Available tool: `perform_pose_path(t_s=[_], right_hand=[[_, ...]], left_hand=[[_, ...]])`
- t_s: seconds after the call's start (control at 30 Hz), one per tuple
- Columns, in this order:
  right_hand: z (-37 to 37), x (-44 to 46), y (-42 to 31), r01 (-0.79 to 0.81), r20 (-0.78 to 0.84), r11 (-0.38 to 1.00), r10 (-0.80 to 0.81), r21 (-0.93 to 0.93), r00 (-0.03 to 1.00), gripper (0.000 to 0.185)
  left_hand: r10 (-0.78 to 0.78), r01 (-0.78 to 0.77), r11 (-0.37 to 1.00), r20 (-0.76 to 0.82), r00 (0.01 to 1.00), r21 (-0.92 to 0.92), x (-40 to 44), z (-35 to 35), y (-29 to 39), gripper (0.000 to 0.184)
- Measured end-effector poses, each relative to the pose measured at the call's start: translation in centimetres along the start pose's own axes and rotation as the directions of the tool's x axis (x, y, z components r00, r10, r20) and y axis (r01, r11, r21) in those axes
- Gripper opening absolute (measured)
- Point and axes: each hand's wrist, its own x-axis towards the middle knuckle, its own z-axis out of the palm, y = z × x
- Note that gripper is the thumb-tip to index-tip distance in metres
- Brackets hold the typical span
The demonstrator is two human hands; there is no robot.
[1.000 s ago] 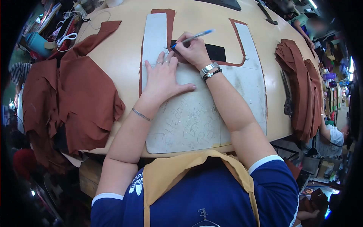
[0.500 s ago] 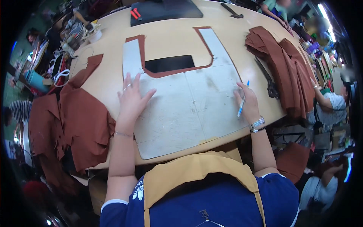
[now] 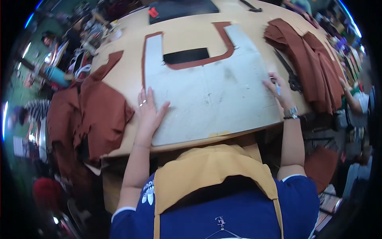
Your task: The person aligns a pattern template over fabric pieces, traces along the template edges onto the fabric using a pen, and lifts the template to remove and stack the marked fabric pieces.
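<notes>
A: How are the two hands set?
B: Well apart. The left hand (image 3: 149,114) lies spread, thumb out, at the left edge of one pale template (image 3: 215,95). The right hand (image 3: 279,89) has its fingers curled round one pen (image 3: 278,89), beside the right edge.

A: Which way does the template point?
B: Its two prongs point away from the body, and its long axis appears to run that way too. It lies flat on the table (image 3: 123,44), straight ahead of the person.

A: What's under it?
B: One brown cloth piece (image 3: 203,63), showing along the notch. One black rectangle (image 3: 185,55) sits inside the notch.

A: And further out?
B: One brown heap (image 3: 105,115) on the left; on the right, one pair of scissors (image 3: 294,81), just beside a brown stack (image 3: 314,67) whose layers I can't count. One black mat (image 3: 187,10) lies at the far side.
</notes>
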Motion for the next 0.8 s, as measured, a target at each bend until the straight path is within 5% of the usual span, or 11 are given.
perform_pose_path(t_s=[0.17, 0.23, 0.33, 0.43, 0.5, 0.57, 0.67, 0.77, 0.8], right_hand=[[-3.0, -4.7, -6.3, 0.362, -0.332, 0.925, -0.38, -0.116, 0.864, 0.03], [-6.8, -4.2, -3.9, 0.423, -0.516, 0.904, -0.395, -0.069, 0.76, 0.034], [-13.7, -3.6, -1.1, 0.3, -0.65, 0.945, -0.15, 0.126, 0.745, 0.042], [-20.1, -1.2, 7.0, 0.402, -0.731, 0.908, -0.355, -0.12, 0.583, 0.053], [-18.4, -1.6, 6.3, 0.314, -0.731, 0.873, -0.485, -0.373, 0.48, 0.054], [-15.7, -1.0, 5.1, 0.402, -0.747, 0.877, -0.448, -0.262, 0.491, 0.053], [-9.0, 1.0, 6.9, 0.537, -0.616, 0.811, -0.304, 0.232, 0.726, 0.051], [1.1, 0.6, 3.9, 0.42, -0.335, 0.904, -0.42, -0.075, 0.844, 0.048], [3.4, 0.1, 2.3, 0.42, -0.275, 0.906, -0.417, -0.054, 0.866, 0.048]], left_hand=[[-0.106, 0.085, 0.979, -0.104, 0.989, -0.183, 0.5, 1.0, -1.0, 0.09], [-0.168, 0.147, 0.983, -0.213, 0.963, -0.111, 0.6, 1.8, -1.4, 0.091], [-0.182, 0.206, 0.977, -0.273, 0.945, 0.061, 0.9, 2.0, -1.2, 0.083], [-0.207, 0.207, 0.978, -0.169, 0.964, -0.02, 1.3, -0.5, -0.1, 0.067], [-0.219, 0.21, 0.974, -0.115, 0.969, -0.084, 1.8, -0.7, 0.0, 0.055], [-0.224, 0.211, 0.972, -0.133, 0.965, -0.103, 2.6, -0.2, 0.1, 0.043], [-0.309, 0.149, 0.81, -0.196, 0.931, -0.568, 4.2, 0.8, -0.4, 0.037], [-0.465, 0.227, 0.623, -0.121, 0.877, -0.748, 6.5, 0.4, -1.0, 0.04], [-0.409, 0.259, 0.474, 0.05, 0.911, -0.842, 6.3, -1.3, -1.0, 0.042]])
